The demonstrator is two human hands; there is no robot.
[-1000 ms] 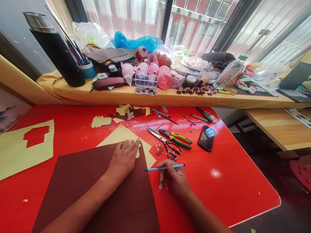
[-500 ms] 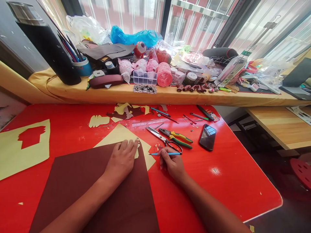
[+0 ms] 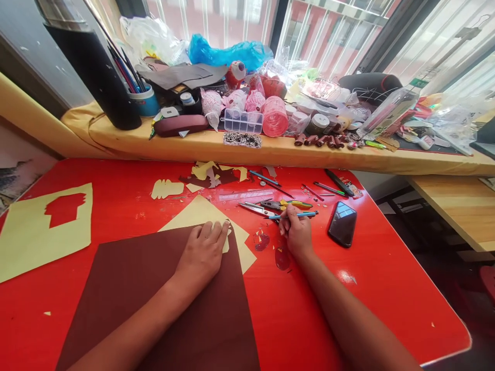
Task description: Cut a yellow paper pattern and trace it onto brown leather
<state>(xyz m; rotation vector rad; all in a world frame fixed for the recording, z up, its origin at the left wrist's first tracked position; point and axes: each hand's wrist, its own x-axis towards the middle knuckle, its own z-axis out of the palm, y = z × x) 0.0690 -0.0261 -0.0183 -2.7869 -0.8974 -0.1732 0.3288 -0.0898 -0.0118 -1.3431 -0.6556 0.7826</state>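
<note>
Two hands: your open left hand point(image 3: 201, 256) pins the brown card point(image 3: 127, 309) flat.
Your right hand point(image 3: 296, 233) pinches a blue pencil point(image 3: 305, 214), apparently just above the scissors point(image 3: 257, 209).

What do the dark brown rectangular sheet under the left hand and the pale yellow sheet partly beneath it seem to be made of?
The dark brown sheet looks like thin card or craft foam: matte, flat, with clean straight edges. The pale yellow sheet looks similar, matte with crisp cut edges. Neither shows any weave or shine, but the exact material cannot be settled from this view.
</note>
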